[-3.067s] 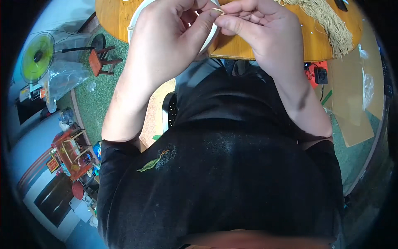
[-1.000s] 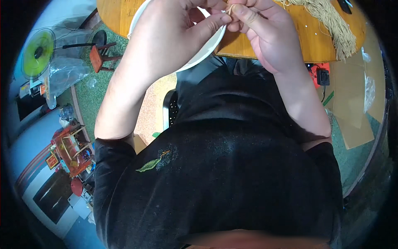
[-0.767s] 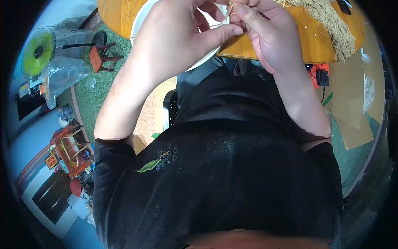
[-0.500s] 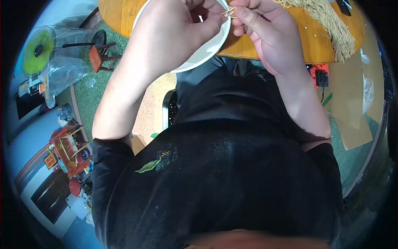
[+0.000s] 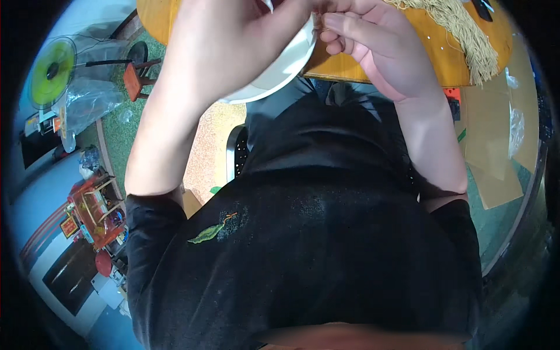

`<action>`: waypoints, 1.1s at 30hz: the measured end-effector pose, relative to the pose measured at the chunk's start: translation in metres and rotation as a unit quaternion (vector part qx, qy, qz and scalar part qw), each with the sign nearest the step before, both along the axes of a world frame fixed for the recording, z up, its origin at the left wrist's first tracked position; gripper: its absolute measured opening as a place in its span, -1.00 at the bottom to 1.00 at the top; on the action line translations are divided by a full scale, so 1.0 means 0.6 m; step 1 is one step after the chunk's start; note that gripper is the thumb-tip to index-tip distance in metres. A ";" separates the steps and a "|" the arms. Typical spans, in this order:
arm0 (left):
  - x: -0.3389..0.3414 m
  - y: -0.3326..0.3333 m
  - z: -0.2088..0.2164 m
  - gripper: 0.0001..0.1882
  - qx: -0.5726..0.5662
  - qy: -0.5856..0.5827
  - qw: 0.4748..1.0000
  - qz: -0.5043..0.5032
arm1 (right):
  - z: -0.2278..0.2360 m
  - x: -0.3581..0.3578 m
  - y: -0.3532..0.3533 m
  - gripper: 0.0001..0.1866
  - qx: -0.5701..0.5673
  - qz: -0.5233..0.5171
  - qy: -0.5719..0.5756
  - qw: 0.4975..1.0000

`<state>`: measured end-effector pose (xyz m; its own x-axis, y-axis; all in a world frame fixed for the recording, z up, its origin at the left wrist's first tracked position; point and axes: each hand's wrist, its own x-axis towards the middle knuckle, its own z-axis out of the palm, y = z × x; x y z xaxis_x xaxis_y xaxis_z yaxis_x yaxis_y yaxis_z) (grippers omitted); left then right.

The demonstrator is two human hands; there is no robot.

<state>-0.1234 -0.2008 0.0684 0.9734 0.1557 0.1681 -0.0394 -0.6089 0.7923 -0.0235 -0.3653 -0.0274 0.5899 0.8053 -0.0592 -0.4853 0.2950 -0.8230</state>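
At the top of the view, both hands meet over the edge of a white bowl (image 5: 297, 61). My left hand (image 5: 233, 49) is closed over the bowl, its thumb reaching toward the right hand and its fingertips partly cut off by the frame. My right hand (image 5: 388, 49) is closed too, thumb pressed to the fingers beside the rim. A thin piece of cream cord (image 5: 318, 24) runs between the fingertips, mostly hidden and blurred. A thick bundle of the same kind of cord (image 5: 466, 38) lies on the wooden table (image 5: 408, 73) to the right.
A dark object (image 5: 483, 9) lies on the table behind the bundle. Flattened cardboard (image 5: 493, 134) is on the floor at the right. At the left stand a green fan (image 5: 52, 70) and a small red stool (image 5: 133, 81). A chair edge (image 5: 234, 151) shows beside my lap.
Both hands have shifted slightly, the left one up and leftward with the fingertips nearer the top edge. The cord between them shows less than before. The bowl sits a little further left.
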 end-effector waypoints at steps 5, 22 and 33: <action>-0.010 0.000 -0.011 -0.89 -0.021 0.136 0.990 -0.017 | 0.000 0.002 0.001 -0.86 -0.024 0.039 0.017 0.999; -0.008 -0.003 -0.023 -0.93 0.001 0.053 0.998 0.022 | 0.017 -0.014 0.010 -0.84 -0.029 -0.081 -0.123 0.989; 0.043 0.026 -0.100 -0.88 -0.130 -0.361 0.898 -0.215 | 0.006 0.000 0.012 -0.75 -0.008 -0.058 -0.065 0.996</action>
